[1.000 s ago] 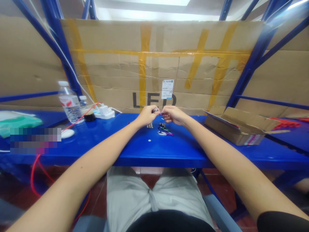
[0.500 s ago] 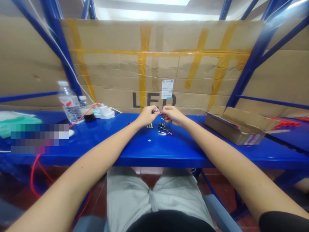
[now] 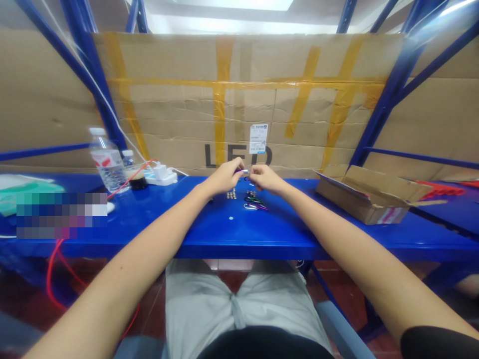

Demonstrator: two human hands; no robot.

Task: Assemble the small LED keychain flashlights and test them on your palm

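A blue table (image 3: 209,224) crosses the middle of the frame. At its far edge, centre frame, a slim purple and silver piece (image 3: 244,171) spans two bare hands. The left hand (image 3: 226,177) pinches it between thumb and fingers, nearly closed; the right hand (image 3: 266,178) has its fingers curled shut, tips pinched at the other end. Below them on the table lie small metal beads (image 3: 231,193) in rows, a metal cluster (image 3: 251,193) and green and purple clips (image 3: 256,200). An open carton (image 3: 374,199) sits at right; bottles (image 3: 109,167) and a power strip (image 3: 162,174) stand at left. Behind rises taped cardboard (image 3: 179,109) marked LED, between blue posts (image 3: 381,114). Bright light (image 3: 258,4) shows at top centre; dark red floor (image 3: 149,294) shows below.
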